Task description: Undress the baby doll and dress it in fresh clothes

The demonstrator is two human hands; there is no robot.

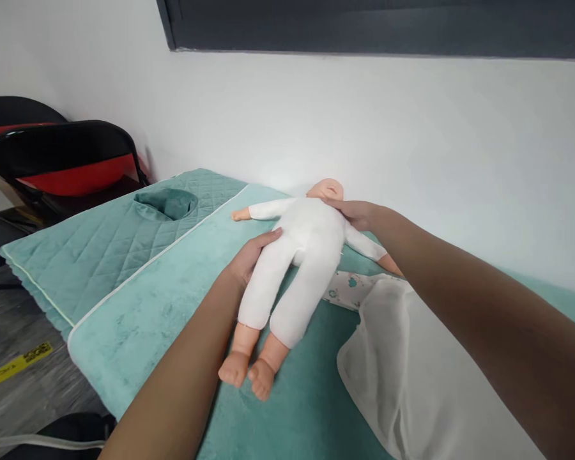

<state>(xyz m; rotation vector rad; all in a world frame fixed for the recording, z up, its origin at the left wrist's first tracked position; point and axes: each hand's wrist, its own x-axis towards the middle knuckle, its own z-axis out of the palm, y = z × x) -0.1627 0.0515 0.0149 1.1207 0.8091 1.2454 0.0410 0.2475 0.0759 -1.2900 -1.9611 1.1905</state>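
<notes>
A baby doll point(309, 233) with a white cloth body and bare plastic head, hands and feet lies on its back on a teal mat point(148, 313). Its head points to the wall and its feet toward me. My left hand point(256, 252) holds the doll's hip, thumb on top and the other fingers hidden beneath. At the shoulder by the neck, my right hand point(357, 214) grips the doll, its fingers partly out of sight. Beside the doll's legs, under my right forearm, lies a white cloth point(407, 364) with a printed part point(347, 289).
A quilted teal cover point(105, 262) spreads to the left, bearing a crumpled teal fabric piece point(165, 203). Black and red chairs point(67, 156) stand beyond it. A white wall point(249, 115) closes off the far side. Yellow tape point(16, 367) marks the floor.
</notes>
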